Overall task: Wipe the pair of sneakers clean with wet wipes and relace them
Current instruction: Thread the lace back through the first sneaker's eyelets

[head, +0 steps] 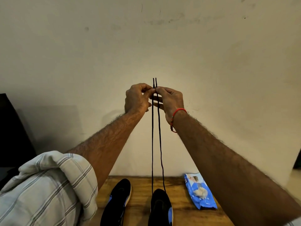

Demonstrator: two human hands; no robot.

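Note:
Two black sneakers with blue accents stand on a wooden table (140,190), the left sneaker (118,201) and the right sneaker (160,207). A black shoelace (152,144) rises in two taut strands from the right sneaker up to my raised hands. My left hand (138,98) pinches one strand near its tip. My right hand (171,101) pinches the other strand beside it. Both lace tips stick up side by side above my fingers, level with each other.
A blue pack of wet wipes (199,191) lies on the table right of the sneakers, with a wipe poking from its opening. A plain wall stands right behind the table. A dark object (11,128) sits at the far left.

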